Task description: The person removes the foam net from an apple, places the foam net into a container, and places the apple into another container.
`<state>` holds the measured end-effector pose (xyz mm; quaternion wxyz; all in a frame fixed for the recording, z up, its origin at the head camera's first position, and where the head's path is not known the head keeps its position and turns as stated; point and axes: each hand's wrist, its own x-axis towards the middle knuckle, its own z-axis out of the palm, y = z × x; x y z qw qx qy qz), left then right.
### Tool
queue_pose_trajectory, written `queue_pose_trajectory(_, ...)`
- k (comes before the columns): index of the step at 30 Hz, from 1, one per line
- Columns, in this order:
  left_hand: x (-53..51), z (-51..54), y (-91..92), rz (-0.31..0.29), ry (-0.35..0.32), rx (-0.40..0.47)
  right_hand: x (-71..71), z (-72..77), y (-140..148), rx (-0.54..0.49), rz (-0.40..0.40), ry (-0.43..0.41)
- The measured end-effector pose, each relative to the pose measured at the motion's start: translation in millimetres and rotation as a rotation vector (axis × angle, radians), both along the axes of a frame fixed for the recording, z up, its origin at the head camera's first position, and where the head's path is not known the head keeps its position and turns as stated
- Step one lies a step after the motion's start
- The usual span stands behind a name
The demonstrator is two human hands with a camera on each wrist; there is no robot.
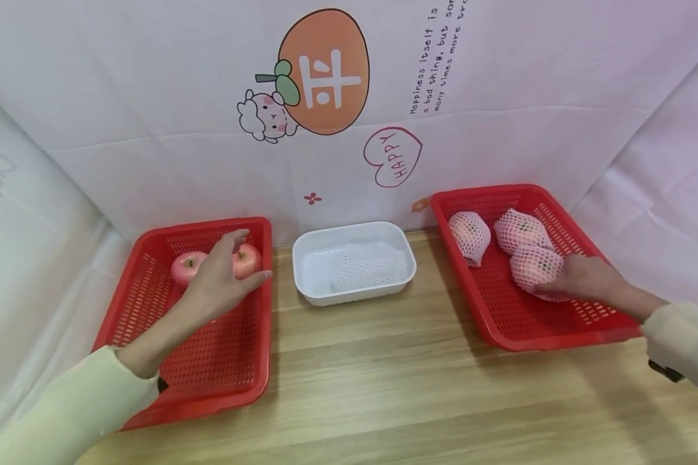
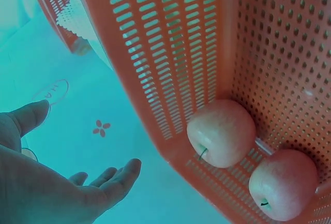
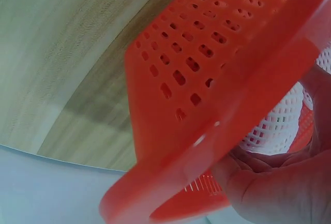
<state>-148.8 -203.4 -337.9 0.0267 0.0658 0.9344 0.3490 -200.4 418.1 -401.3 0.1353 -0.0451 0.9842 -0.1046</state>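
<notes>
Two bare apples, one (image 1: 187,267) at the left and another (image 1: 247,261) at the right, lie in the far part of the left red basket (image 1: 262,361). My left hand (image 1: 218,278) is over this basket with thumb and fingers spread and holds nothing. In the left wrist view the apples (image 2: 222,133) sit apart from the hand (image 2: 57,182). In the right red basket (image 1: 488,323) are three fruits in white foam netting, seemingly apples. My right hand (image 1: 584,278) grips the nearest netted apple (image 1: 536,271), which its fingers partly cover.
Between the baskets stands a white plastic tray (image 1: 308,294) with an empty foam net (image 1: 369,266) in it. Two more netted apples, one (image 1: 470,236) at the left and one (image 1: 522,229) farther back, share the right basket. A printed white cloth (image 1: 209,168) hangs behind the wooden table (image 1: 360,387).
</notes>
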Motion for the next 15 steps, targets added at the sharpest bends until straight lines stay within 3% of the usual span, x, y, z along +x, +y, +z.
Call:
queue_pose_trajectory(10,5.7,-1.8,6.6,0.0,-0.003,0.01,-9.8,-4.2,-3.6,-0.007,-0.065,-0.071)
queue_pose_trajectory(15,8.8,-2.4,7.7,-0.007,-0.024,0.011,-12.1,-6.0,-6.8,-0.039,-0.071,-0.067)
